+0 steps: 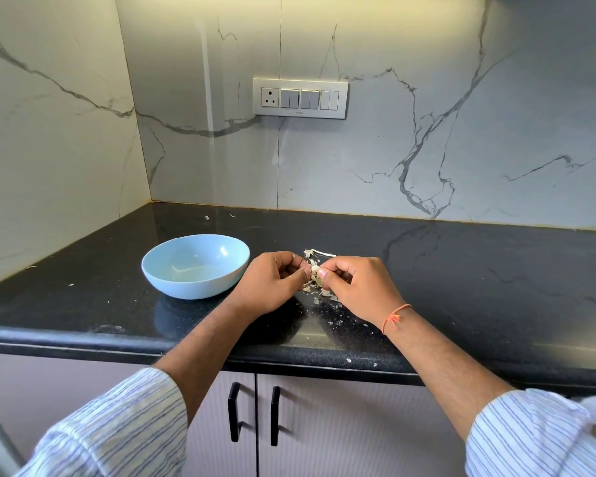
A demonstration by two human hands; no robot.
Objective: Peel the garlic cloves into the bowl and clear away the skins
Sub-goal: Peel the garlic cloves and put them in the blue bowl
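Both my hands on one garlic clove (314, 270): left hand (272, 282) pinching it, right hand (356, 287) picking skin. Bowl (195, 266) just left of left hand. Skins (319, 292) under fingertips. Peel gently, hold clove steady.

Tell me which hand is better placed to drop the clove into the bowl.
Likely the left hand: it lies right beside the blue bowl, while the right hand is farther away. Both pinch the garlic clove.
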